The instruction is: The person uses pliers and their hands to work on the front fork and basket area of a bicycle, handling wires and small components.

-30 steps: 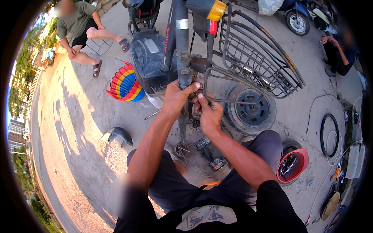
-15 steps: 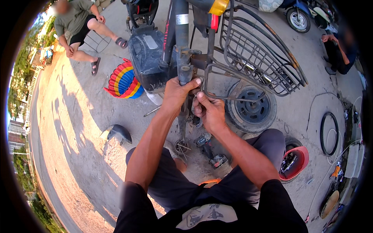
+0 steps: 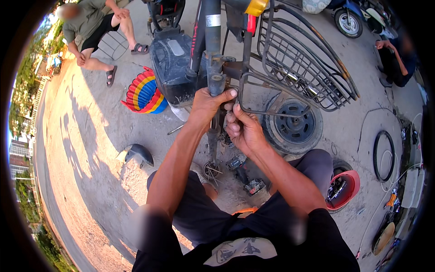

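Both hands up on the front of an electric scooter. Left hand (image 3: 209, 105) wrapped tight around the grey fork leg (image 3: 215, 86), thumb laid across the top. Right hand (image 3: 243, 129) just beside it, fingers closed around the thin metal bar (image 3: 253, 111) at the bottom of the basket frame — touching the left hand at the fingertips. Fork leg standing nearly upright, running down between the two wrists to the ground.

Up above to the right, a rusty wire basket (image 3: 308, 63), tilted. Under it, a loose wheel (image 3: 293, 124) lying flat on the concrete, black tyre around a dark hub. Near the right knee, a red bowl (image 3: 345, 190) with small parts inside. Between the legs, a black power tool (image 3: 240, 165) on the ground — hard to tell which kind. To the left, a striped fan-shaped thing (image 3: 144, 95) in red, blue and yellow, and a black mudguard (image 3: 138, 154) lying by itself. Far right, a thin black tyre ring (image 3: 384, 156) flat on the floor. Top left, another person (image 3: 93, 27) sitting in sandals, well apart.
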